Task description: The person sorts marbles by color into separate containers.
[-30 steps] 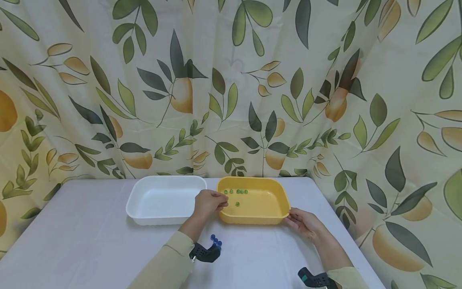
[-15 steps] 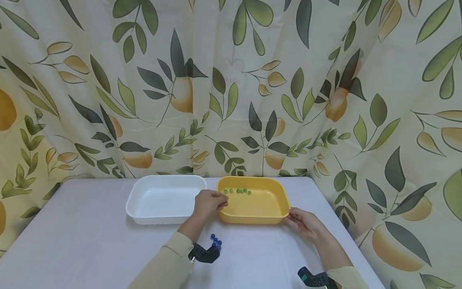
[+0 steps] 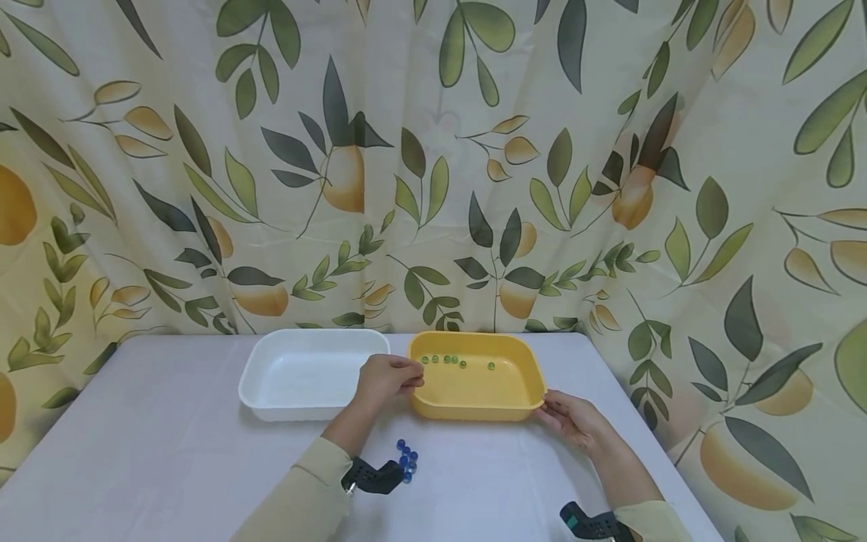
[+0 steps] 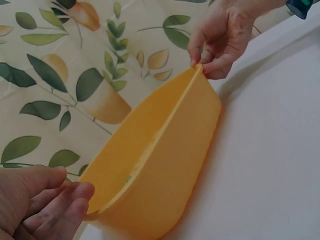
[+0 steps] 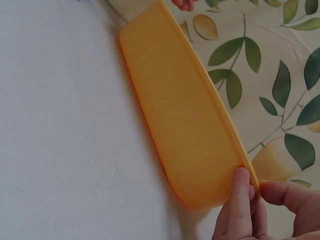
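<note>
A yellow plastic tray (image 3: pixel 484 412) stands on the table, with several green glass marbles (image 3: pixel 491 366) in it, most in a row along the back. My right hand (image 3: pixel 572 418) pinches its front right corner, thumb on the rim and fingers against the outer wall, as the right wrist view shows. My left hand (image 3: pixel 386 380) is by the tray's left rim. In the left wrist view its thumb and fingers (image 4: pixel 75 200) are slightly apart, with no rim between them; whether a fingertip still touches the tray, I cannot tell.
A white tray (image 3: pixel 305 414) stands left of the yellow one, partly behind my left hand. Several blue marbles (image 3: pixel 404 461) lie on the white tablecloth (image 3: pixel 169 452) in front. A leaf-and-fruit patterned curtain (image 3: pixel 433 188) hangs behind the table.
One green marble has rolled from the middle of the yellow tray to the back row, then another farther right. My left hand has drawn back slightly left. My right hand keeps its place.
</note>
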Demonstrator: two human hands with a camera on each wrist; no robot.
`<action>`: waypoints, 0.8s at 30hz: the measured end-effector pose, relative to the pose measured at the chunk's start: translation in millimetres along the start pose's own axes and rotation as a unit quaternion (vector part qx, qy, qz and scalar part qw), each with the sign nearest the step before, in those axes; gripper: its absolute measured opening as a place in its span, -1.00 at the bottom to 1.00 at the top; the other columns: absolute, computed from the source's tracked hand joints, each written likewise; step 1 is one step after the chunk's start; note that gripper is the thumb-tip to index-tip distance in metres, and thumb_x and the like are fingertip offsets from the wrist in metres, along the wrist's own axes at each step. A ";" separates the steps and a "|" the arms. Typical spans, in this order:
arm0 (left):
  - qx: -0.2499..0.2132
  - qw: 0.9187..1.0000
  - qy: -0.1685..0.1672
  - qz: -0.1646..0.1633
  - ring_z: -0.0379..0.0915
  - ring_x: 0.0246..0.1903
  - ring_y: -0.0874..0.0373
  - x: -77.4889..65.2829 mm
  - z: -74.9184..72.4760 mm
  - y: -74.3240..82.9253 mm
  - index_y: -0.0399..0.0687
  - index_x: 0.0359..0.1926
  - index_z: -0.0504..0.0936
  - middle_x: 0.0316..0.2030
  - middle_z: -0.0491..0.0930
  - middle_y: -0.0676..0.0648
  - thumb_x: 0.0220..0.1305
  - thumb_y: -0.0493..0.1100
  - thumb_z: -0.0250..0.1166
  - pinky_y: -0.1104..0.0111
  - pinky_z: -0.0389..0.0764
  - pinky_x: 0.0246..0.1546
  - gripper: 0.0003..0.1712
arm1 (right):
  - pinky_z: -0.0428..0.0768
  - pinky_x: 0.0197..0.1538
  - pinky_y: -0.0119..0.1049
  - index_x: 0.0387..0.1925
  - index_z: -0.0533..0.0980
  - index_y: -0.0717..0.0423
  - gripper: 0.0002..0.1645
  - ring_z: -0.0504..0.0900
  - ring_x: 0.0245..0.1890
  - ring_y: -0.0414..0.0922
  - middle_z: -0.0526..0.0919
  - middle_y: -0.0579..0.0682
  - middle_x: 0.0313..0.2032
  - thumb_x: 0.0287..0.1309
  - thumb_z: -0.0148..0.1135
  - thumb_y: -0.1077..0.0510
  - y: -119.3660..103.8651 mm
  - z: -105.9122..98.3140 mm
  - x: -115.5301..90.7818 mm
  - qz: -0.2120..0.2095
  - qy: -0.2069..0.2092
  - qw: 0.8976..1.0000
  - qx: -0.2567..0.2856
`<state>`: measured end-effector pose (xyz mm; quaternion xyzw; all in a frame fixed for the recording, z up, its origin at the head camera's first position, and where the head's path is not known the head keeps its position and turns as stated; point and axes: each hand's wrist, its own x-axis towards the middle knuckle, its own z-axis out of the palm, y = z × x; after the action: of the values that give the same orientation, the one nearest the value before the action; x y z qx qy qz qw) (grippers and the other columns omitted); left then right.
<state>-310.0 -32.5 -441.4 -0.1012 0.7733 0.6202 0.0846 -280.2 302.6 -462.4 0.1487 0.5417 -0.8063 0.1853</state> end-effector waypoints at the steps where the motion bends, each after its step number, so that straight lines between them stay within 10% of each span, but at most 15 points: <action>1: -0.003 1.000 -0.001 -0.001 0.71 -0.38 0.16 -0.5 -1.6 0.5 -0.26 -0.12 0.71 -0.37 0.74 -0.10 0.22 -0.19 0.39 0.41 0.74 -0.30 -0.74 | 0.66 0.06 -0.39 -0.17 0.59 0.17 -0.79 0.71 -0.17 -0.18 0.67 0.01 -0.22 0.43 0.00 0.28 0.1 -0.3 0.1 0.000 0.000 1.000 0.002; 24: 0.018 1.000 0.013 0.009 0.72 -0.29 0.14 -10.7 -62.2 10.4 -0.28 0.02 0.66 -0.14 0.73 -0.20 0.30 -0.17 0.33 0.43 0.73 -0.25 -0.66 | 0.65 0.08 -0.36 -0.22 0.58 0.17 -0.80 0.70 -0.19 -0.18 0.66 0.01 -0.24 0.41 0.01 0.31 2.0 -1.0 1.3 -0.011 -0.005 1.000 -0.002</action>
<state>-302.7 -90.5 -415.4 -0.1008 0.7865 0.6052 0.0709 -280.4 302.7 -465.0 0.1385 0.5441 -0.8077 0.1798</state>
